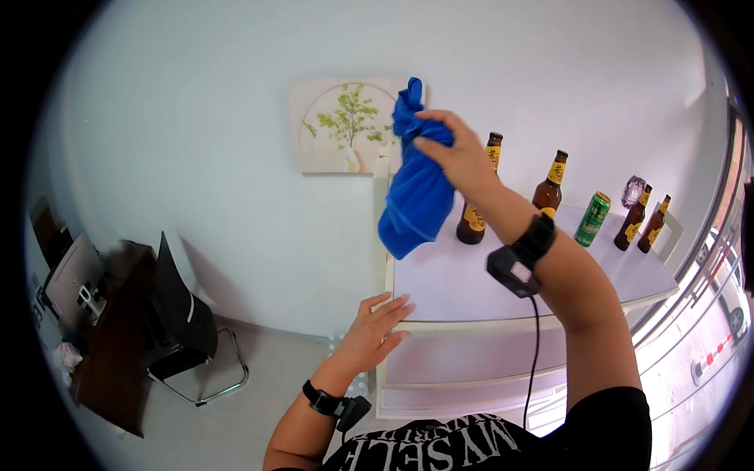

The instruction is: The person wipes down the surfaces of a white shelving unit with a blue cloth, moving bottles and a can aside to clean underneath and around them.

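A bunched blue cloth [419,200] hangs from my right hand [463,157], whose thumb and fingers pinch it near its upper part. The cloth is above the left end of a white-topped shelf unit [448,286]. My left hand [375,334] is at the front left corner of this top, fingers stretched out and holding nothing. Just beyond my right hand stands a brown bottle [471,224] with a yellow label, partly hidden by the hand. Another brown bottle [550,188] is behind my right forearm.
Farther right on the top are a green can [592,220], two smaller brown bottles [633,220] and a small purple ornate frame [633,191]. A tree picture [334,125] is on the wall. A black chair [182,330] and dark desk [118,345] stand at left. A cable [536,353] hangs from my right wrist device.
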The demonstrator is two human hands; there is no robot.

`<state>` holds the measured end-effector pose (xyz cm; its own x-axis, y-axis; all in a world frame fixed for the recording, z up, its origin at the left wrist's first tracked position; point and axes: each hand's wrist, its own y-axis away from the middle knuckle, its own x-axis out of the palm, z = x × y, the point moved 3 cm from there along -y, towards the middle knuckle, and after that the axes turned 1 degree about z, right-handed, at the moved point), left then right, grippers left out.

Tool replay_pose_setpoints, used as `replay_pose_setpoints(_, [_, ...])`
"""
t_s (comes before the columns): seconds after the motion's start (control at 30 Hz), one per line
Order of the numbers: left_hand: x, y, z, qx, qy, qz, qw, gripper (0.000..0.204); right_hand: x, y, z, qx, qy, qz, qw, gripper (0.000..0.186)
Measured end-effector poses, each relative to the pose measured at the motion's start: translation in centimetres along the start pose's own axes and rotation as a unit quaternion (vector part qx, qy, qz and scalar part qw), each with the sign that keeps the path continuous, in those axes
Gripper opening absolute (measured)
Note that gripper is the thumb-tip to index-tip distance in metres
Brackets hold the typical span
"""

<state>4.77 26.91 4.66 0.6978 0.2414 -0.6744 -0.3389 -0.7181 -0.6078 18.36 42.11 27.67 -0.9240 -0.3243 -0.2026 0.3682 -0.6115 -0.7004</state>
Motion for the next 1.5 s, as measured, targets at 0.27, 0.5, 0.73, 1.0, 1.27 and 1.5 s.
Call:
replay_pose_setpoints(0.27, [0.4,-0.1,0.1,-0.018,0.010,0.007,1.000,0.048,4.3,-5.3,-7.9,-0.010,0.222,0.128,0.967,0.029])
replay_pose_setpoints(0.5, [0.7,-0.2,0.4,-0.042,0.066,0.011,0.997,0.048,2.0,-9.8,-18.1,-0.075,0.301,-0.089,0.947,0.030])
replay_pose_setpoints(0.73, [0.6,0.0,0.9,-0.047,0.069,0.011,0.996,0.049,1.5,-9.9,-24.7,0.150,0.411,0.061,0.897,0.039])
replay_pose_setpoints(1.0, [0.6,-0.3,0.5,-0.045,0.055,0.019,0.997,0.051,3.5,-4.7,-27.7,0.221,0.423,0.283,0.832,0.061])
replay_pose_setpoints(1.27, [0.8,0.0,0.9,-0.050,0.066,0.006,0.997,0.051,4.0,1.6,-20.2,0.135,0.402,0.343,0.838,0.054])
replay_pose_setpoints(1.5, [1.0,0.4,1.0,-0.038,0.069,-0.012,0.997,0.046,2.6,9.4,-11.1,0.119,0.347,0.437,0.822,0.049])
